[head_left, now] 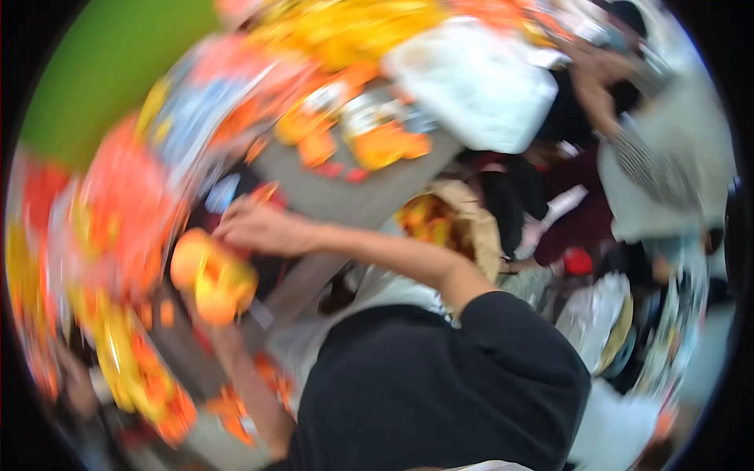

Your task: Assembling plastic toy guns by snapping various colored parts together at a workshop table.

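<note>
An orange and yellow piece, rounded and blurred by motion, is held up at the left on my left hand. That hand is mostly hidden behind the piece; its forearm rises from the lower edge. My right hand reaches across just above and right of it. Its fingers are bent together at the tips, close to the piece's upper edge, and what they pinch is too blurred to make out. Behind the right fingers lies a dark item with a pale blue patch.
Orange and yellow pieces lie on the grey table. Clear bags of orange and yellow goods crowd the left. A white bag sits at the back. An open brown bag stands near my right elbow. Another person's hand shows at upper right.
</note>
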{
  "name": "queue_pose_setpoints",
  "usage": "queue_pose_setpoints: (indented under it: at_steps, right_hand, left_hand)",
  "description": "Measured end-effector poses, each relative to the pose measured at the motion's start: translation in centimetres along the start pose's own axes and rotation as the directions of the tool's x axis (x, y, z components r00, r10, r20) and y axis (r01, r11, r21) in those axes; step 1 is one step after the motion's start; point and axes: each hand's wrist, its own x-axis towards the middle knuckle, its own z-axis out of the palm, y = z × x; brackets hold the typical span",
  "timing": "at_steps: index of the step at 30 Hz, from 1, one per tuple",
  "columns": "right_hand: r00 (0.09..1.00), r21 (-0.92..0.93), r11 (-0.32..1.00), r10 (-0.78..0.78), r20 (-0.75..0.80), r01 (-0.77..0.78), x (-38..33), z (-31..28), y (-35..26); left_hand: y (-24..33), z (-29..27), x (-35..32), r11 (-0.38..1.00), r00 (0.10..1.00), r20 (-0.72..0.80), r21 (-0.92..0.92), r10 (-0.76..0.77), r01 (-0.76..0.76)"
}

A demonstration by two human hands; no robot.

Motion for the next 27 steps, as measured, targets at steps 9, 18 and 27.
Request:
queue_pose_setpoints:
  at_steps: [9,18,27]
  right_hand:
    - [0.983,-0.854,0.487,0.053,-0.177,-0.18,-0.9,-3.5,4.1]
    - [0.954,-0.285,0.928,0.171,-0.245,-0.24,1.3,-5.4,-2.1]
    - [0.993,-0.499,0.861,0.048,-0.11,-0.097,1.1,-0.7,-0.9]
  left_hand:
    - [6.9,4.0,2.0,0.42,0.907,0.409,0.809,0.099,-0.411]
    - [5.9,6.3,5.7,0.414,0.872,0.465,0.771,0.153,-0.484]
    - [5.7,2.9,6.7,0.733,0.82,0.573,0.558,-0.002,-0.388]
